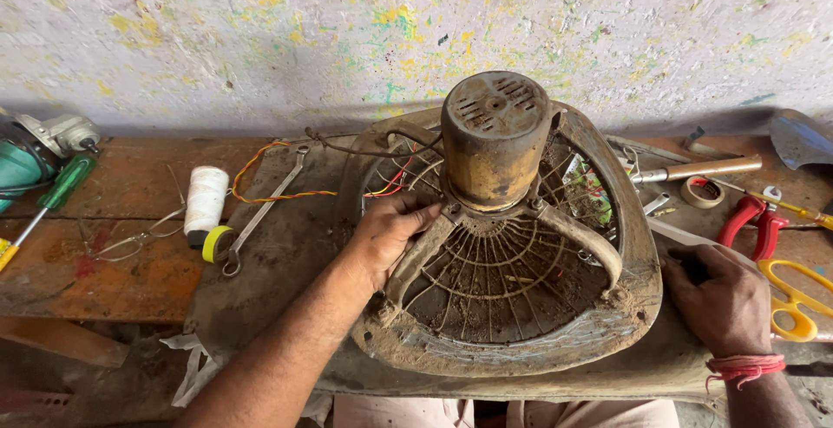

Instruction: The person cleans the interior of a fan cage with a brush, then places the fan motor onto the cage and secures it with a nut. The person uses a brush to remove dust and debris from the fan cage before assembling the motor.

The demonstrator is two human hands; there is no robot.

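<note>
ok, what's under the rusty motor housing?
The rusty cylindrical motor sits on curved arms over a dusty wire fan grille in a dirty round frame. What lies behind the grille is too dark to tell.
</note>
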